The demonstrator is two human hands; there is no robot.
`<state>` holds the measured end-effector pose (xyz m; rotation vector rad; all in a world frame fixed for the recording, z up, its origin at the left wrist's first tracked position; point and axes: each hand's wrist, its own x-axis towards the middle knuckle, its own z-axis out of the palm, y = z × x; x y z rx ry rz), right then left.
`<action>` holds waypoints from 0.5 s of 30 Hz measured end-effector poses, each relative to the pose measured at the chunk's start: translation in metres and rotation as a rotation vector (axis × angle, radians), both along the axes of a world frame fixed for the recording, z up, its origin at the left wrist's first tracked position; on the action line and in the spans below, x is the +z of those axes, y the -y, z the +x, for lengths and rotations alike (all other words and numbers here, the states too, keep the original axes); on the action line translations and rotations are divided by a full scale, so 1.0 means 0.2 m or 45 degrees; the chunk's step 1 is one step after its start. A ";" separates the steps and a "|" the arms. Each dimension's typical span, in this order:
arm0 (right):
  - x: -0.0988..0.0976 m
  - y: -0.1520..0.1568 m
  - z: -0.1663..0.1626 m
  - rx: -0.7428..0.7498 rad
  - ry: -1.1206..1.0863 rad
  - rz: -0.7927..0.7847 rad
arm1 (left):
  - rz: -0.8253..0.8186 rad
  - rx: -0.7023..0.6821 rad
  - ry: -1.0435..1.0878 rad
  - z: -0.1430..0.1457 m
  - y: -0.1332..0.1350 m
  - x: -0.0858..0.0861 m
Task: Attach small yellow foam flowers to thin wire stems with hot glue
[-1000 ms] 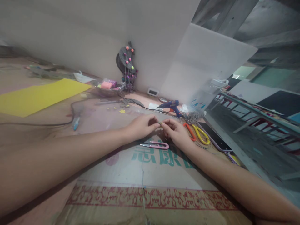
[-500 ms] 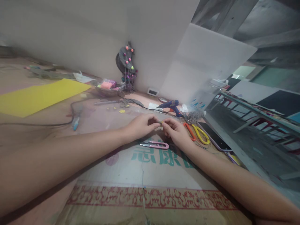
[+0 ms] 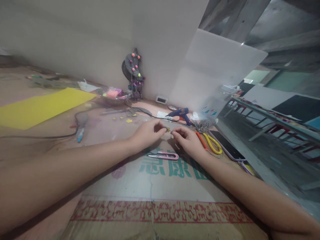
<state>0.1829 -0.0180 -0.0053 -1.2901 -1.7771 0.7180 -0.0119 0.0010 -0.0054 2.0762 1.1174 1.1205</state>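
Note:
My left hand (image 3: pixel 148 132) and my right hand (image 3: pixel 187 140) meet fingertip to fingertip over a flattened cardboard sheet (image 3: pixel 155 186). Both hands are pinched shut on a tiny yellowish piece (image 3: pixel 168 129) held between them; it is too small to name. Pink thread snips (image 3: pixel 165 155) lie on the cardboard just below my hands. Scissors with orange and yellow handles (image 3: pixel 210 142) rest right beside my right hand.
A blue glue gun (image 3: pixel 180 113) and its black cable lie behind my hands. A phone (image 3: pixel 227 144) sits at the right edge. A yellow sheet (image 3: pixel 40 106) lies far left. A bowl of coloured bits (image 3: pixel 113 96) and a dark beaded ornament (image 3: pixel 133 71) stand by the wall.
My hands have drawn slightly apart, and the tiny piece now shows between the fingertips. The view shifted a little.

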 end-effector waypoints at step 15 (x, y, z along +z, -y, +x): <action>0.14 -0.20 0.29 -0.412 0.357 0.600 | -0.019 -0.013 -0.002 0.00 -0.02 -0.01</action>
